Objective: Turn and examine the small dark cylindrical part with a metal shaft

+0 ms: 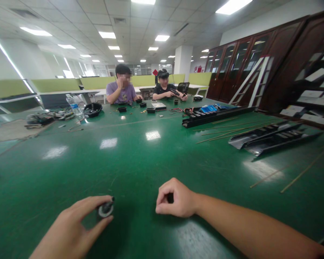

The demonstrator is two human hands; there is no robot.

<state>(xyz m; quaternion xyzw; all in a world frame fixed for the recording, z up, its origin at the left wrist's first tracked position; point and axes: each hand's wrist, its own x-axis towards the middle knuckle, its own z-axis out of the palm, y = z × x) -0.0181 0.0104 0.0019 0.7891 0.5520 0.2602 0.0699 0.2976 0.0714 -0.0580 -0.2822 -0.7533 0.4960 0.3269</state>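
At the lower left, my left hand (71, 226) grips a small dark cylindrical part (106, 209) between thumb and fingers. Its upturned end shows a pale ring around a dark centre; its exact kind is not clear. My right hand (178, 199) rests on the green tabletop (129, 176) to the right of it, with fingers curled round to the thumb. A dark patch shows inside that curl, and I cannot tell whether it is an object or shadow. A gap of bare table separates the two hands.
Black metal channels (270, 140) and thin rods (221, 136) lie on the right. Farther back is a long black rail (210, 116) with blue packets. Two people sit across the table near small black boxes (150, 110). A bottle (75, 107) and cables stand back left.
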